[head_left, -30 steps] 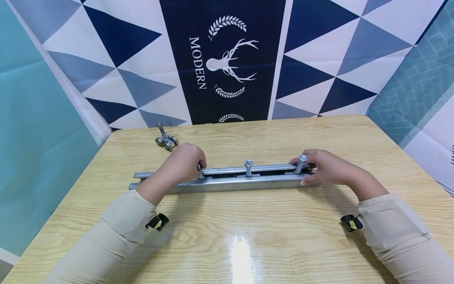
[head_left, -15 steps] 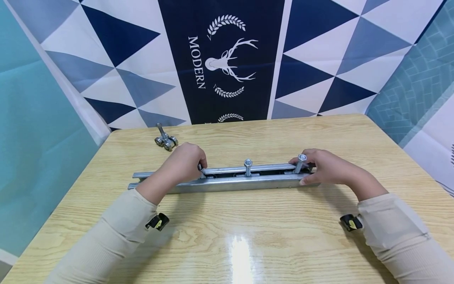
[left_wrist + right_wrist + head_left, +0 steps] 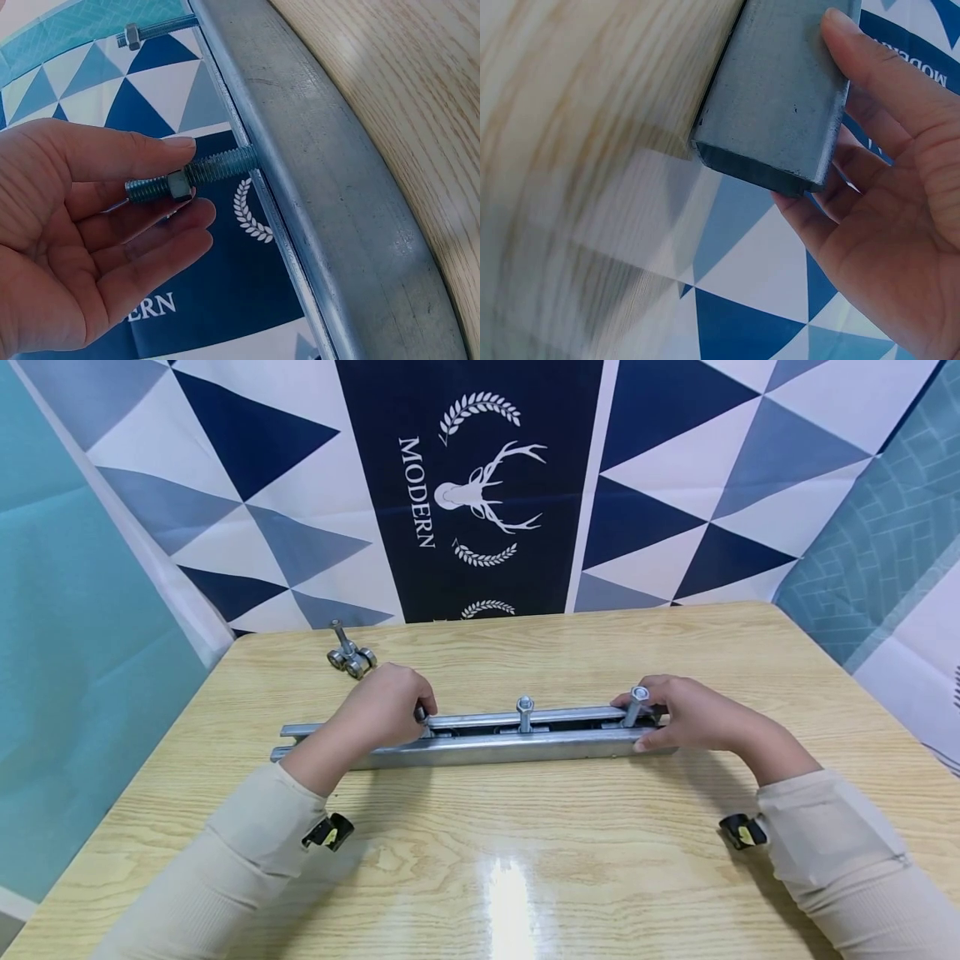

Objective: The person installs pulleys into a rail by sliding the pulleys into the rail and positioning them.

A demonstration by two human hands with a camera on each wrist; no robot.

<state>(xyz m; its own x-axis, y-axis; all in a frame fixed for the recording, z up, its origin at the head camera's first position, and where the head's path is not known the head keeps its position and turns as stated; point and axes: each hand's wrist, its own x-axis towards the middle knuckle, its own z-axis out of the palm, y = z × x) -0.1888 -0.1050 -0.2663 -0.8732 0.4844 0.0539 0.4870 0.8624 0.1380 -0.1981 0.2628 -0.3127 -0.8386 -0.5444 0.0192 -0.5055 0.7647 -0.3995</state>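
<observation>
A galvanized steel track rail (image 3: pixel 495 748) lies across the table with its slot facing up. Threaded bolts with nuts stand out of the slot, one in the middle (image 3: pixel 525 714) and one near the right end (image 3: pixel 634 707). My left hand (image 3: pixel 384 703) is at a third bolt, left of the middle. In the left wrist view the thumb and curled fingers close round this bolt (image 3: pixel 222 165) at its nut (image 3: pixel 179 184). My right hand (image 3: pixel 693 714) grips the rail's right end, thumb (image 3: pixel 845 24) on the near wall and fingers on the far side.
Behind my left hand, a loose four-wheeled trolley (image 3: pixel 352 657) with its bolt pointing up stands on the wooden table (image 3: pixel 420 868). A patterned cloth (image 3: pixel 480 485) hangs just beyond the table's back edge.
My left wrist has shifted very slightly left, its fingers staying at the bolt. The right hand and the rail look unchanged.
</observation>
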